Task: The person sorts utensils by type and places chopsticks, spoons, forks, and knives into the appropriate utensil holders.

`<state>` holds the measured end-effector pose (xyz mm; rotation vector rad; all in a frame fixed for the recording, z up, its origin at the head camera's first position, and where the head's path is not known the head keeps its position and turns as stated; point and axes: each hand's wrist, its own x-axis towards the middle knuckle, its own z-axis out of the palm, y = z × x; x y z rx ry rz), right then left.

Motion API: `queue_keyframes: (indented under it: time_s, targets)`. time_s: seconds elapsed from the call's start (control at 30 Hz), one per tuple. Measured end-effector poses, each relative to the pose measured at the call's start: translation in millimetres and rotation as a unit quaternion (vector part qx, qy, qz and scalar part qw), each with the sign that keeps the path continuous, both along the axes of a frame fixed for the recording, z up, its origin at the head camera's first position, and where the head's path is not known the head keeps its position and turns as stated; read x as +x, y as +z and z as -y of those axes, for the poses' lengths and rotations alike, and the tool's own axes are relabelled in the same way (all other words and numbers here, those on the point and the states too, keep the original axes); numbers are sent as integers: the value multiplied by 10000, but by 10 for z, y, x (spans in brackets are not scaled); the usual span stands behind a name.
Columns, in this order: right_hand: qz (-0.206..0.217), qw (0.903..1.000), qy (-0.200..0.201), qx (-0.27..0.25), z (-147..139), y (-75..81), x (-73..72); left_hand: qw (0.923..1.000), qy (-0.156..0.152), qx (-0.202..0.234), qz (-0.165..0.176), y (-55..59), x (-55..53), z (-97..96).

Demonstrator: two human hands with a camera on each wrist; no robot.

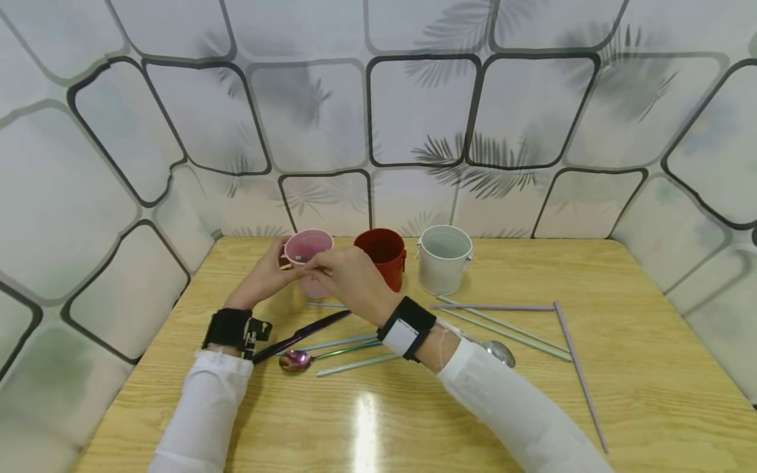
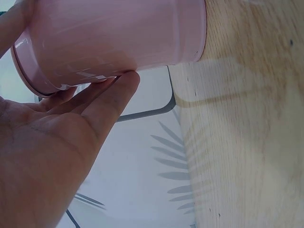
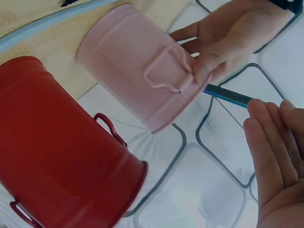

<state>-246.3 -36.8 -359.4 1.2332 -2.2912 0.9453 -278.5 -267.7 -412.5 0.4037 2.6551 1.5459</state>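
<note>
Holding glossy pink cylindrical bucket [image 3: 130,71] upright on wooden desk [image 1: 301,430] in curled left grip [image 1: 266,277], pinching shiny blue-green stick [image 3: 229,95] at its mouth in closed right grip [image 1: 356,278].

Wht sleeves [image 1: 198,407], blk wristbands [image 1: 227,328], wht patch [image 1: 400,337] on R

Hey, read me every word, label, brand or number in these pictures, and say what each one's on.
There is no readable text.
The pink bucket, red bucket and white bucket show no legible lettering.
The white wristband patch is too small to tell if it's marked.
</note>
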Motion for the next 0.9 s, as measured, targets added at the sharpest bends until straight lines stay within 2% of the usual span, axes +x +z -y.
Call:
queue_keyframes:
  time_s: [0.43,0.73,0.9]
  targets:
    - [-55,9997,155,-186,-155,174,142,10000,-33,46,22,5,1,3]
    - [-364,9977,329,-465,-341,414,229,9999,22,11,107,5,-1,-3]
    - [-513,9977,230,-377,-463,558,275,10000,13,20,43,19,7,-10]
